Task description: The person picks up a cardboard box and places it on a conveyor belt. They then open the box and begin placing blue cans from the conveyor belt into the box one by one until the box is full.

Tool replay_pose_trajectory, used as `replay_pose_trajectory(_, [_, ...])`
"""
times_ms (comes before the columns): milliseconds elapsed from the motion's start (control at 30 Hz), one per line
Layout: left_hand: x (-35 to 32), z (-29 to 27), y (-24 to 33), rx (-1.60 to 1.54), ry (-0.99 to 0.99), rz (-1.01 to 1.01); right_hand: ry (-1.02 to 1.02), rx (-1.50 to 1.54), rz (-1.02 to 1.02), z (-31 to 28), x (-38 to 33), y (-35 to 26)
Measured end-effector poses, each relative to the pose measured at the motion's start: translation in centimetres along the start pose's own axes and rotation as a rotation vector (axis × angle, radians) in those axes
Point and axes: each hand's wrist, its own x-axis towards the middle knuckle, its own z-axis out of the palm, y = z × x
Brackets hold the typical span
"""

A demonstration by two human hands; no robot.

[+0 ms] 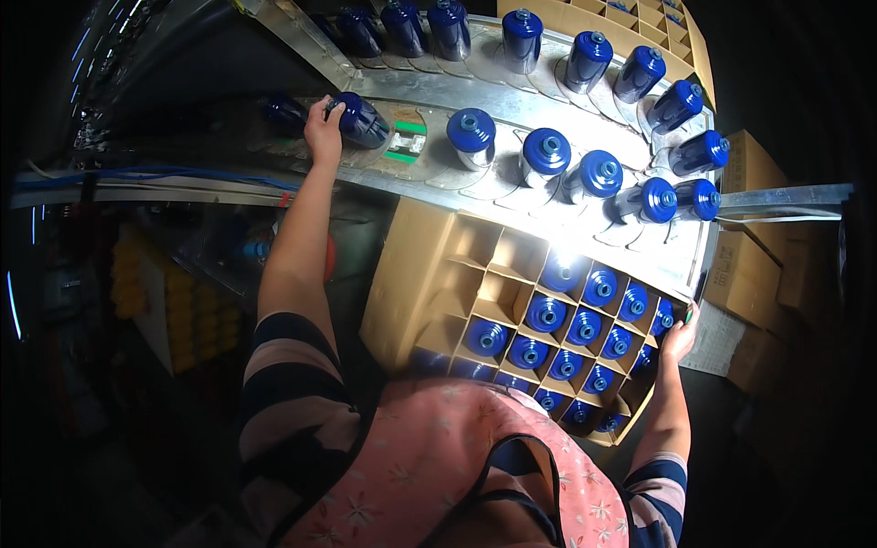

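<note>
My left hand reaches far out to the curved metal conveyor and grips a dark blue bottle lying tilted on it. Several more blue bottles ride the conveyor in a loop. Below it stands a cardboard box with dividers, its right cells filled with blue bottles and its left cells bare. My right hand rests on the box's right edge, fingers curled over the rim beside a bottle.
A green and white label plate sits on the conveyor just right of my left hand. Stacked cardboard cartons stand at the right. Another divided carton lies behind the conveyor. Yellow items fill a dim shelf at left.
</note>
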Motion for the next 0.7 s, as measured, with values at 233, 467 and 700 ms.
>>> replay_pose_trajectory(233, [0.5, 3.2, -2.1, 0.068, -0.108, 0.074, 0.020, 0.002, 0.016, 1.6, -0.9, -1.4])
replay_pose_trajectory(467, [-2.3, 5.8, 1.9, 0.149, -0.179, 0.086, 0.047, 0.014, -0.024, 1.0, 0.0, -0.4])
replay_pose_trajectory(700, [-4.9, 7.2, 5.8, 0.131, -0.301, -0.009, 0.004, 0.025, -0.076, -0.3, 2.6, 0.1])
